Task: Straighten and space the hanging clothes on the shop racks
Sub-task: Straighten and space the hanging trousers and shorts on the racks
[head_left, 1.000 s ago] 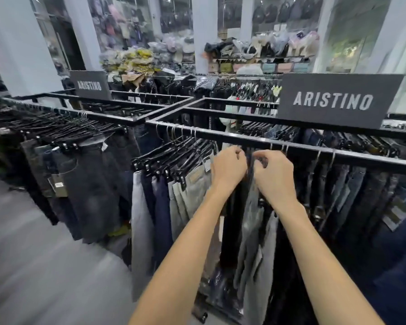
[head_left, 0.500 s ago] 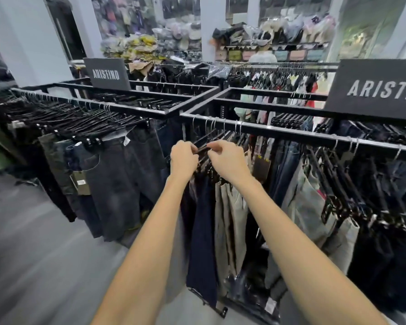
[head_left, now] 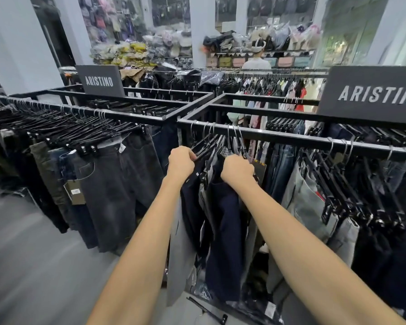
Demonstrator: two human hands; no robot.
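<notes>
A black metal rail (head_left: 279, 135) runs across the middle and carries trousers on black clip hangers. At its left end hangs a tight bunch of navy, grey and beige trousers (head_left: 223, 231). My left hand (head_left: 181, 163) grips the black hangers at the left of that bunch. A little to the right, my right hand (head_left: 237, 171) grips the top of a navy pair. Further right on the same rail hang light grey and dark jeans (head_left: 314, 202) on slanting hangers.
A second rack (head_left: 99, 113) on the left holds dark jeans with paper tags. Two grey ARISTINO signs (head_left: 100, 80) stand on the racks. A person (head_left: 257, 59) stands behind the far racks. Grey floor lies at lower left. A loose black hanger (head_left: 206, 309) lies on the floor.
My hands have shifted left along the rail, from the middle of the rack to the bunch at its left end. The view has swung left with them.
</notes>
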